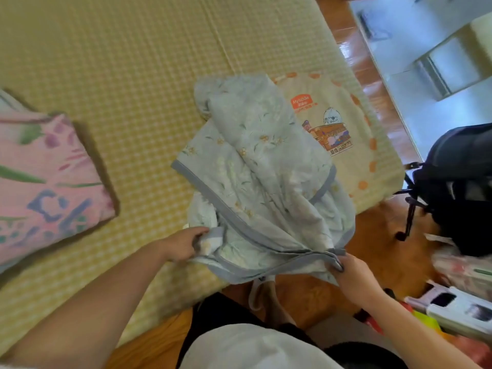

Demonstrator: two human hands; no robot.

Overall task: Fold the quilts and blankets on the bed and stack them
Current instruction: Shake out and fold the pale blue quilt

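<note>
A pale blue quilt [261, 161] with small yellow flowers and a grey-blue border lies crumpled near the bed's near right corner. My left hand [183, 245] grips one corner of it at the near left. My right hand [348, 272] pinches another bordered corner at the near right, past the bed's edge. The quilt sags between both hands and partly covers a cream cartoon-print blanket [343, 123] lying flat under it. A pink flowered blanket [45, 182], folded, sits at the left of the bed.
The bed is covered by a yellow checked mat [119, 62]. A wooden bed frame [335, 27] runs along the right side. A dark backpack [458, 187] and white boxes [458, 307] crowd the floor at right.
</note>
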